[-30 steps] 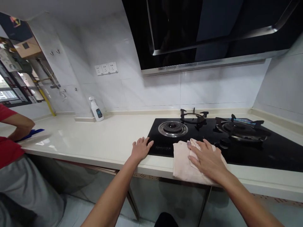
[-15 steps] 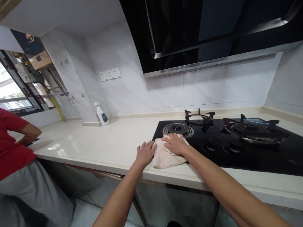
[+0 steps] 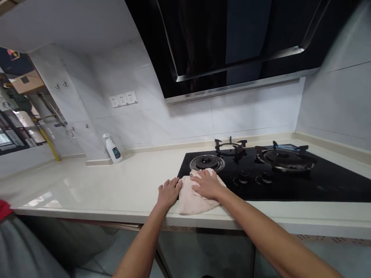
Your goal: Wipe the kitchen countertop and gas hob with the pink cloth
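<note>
My right hand (image 3: pixel 206 183) lies flat, fingers spread, on a crumpled pale pink cloth (image 3: pixel 191 199) at the front left corner of the black glass gas hob (image 3: pixel 290 185). My left hand (image 3: pixel 169 190) rests flat on the cream countertop (image 3: pixel 116 185) just left of the cloth, its fingertips touching the cloth's edge. The left burner (image 3: pixel 206 163) has no pan support on it; that loose pan support (image 3: pixel 230 146) lies behind it. The right burner (image 3: pixel 282 157) carries its own support. Two knobs (image 3: pixel 254 177) sit at the hob's front.
A white spray bottle (image 3: pixel 113 148) stands by the wall at the back left. A black range hood (image 3: pixel 232 42) hangs above the hob. Wall sockets (image 3: pixel 123 99) sit on the tiles. Another person's red and grey clothing (image 3: pixel 11 239) shows at the lower left edge.
My right hand slid the cloth leftward from the hob's front middle to its left corner, beside my left hand. The other person has moved mostly out of view at left.
</note>
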`<action>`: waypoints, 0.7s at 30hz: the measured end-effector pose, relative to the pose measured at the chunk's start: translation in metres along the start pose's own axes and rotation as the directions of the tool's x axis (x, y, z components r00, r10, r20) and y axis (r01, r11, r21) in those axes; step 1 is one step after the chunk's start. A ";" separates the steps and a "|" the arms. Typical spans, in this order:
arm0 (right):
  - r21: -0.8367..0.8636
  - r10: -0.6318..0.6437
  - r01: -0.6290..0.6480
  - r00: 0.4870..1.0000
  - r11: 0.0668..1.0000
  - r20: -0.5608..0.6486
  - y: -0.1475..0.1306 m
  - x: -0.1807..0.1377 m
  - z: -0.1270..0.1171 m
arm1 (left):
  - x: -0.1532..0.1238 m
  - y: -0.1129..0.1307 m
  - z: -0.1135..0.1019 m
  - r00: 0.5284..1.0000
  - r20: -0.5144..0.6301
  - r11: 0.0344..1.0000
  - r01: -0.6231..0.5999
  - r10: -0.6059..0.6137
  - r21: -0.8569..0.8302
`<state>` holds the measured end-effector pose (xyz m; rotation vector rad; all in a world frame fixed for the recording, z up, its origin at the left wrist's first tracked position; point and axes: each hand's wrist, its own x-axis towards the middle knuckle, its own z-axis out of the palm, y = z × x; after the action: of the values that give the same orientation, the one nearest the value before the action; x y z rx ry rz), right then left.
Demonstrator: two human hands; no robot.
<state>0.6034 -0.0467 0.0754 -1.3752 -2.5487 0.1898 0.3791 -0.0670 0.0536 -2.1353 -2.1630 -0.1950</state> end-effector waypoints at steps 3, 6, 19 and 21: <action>0.041 -0.073 0.072 0.997 0.997 0.008 0.005 -0.027 -0.004 | -0.001 -0.002 0.001 0.999 -0.003 0.999 -0.038 0.038 0.033; 0.076 -0.084 0.083 0.996 0.994 0.003 0.025 -0.049 -0.014 | -0.001 -0.004 0.000 0.998 0.006 0.995 -0.066 0.065 0.070; 0.106 0.037 -0.030 0.997 0.994 -0.069 0.036 -0.110 -0.011 | 0.003 -0.006 -0.004 0.997 0.019 0.989 -0.071 0.069 0.126; 0.125 -0.021 0.032 0.995 0.992 -0.093 0.033 -0.119 -0.011 | 0.003 -0.006 -0.004 0.997 0.016 0.988 -0.074 0.072 0.134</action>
<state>0.6957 -0.1282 0.0616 -1.2728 -2.4336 0.2721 0.3727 -0.0646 0.0583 -2.1407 -2.0363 -0.0310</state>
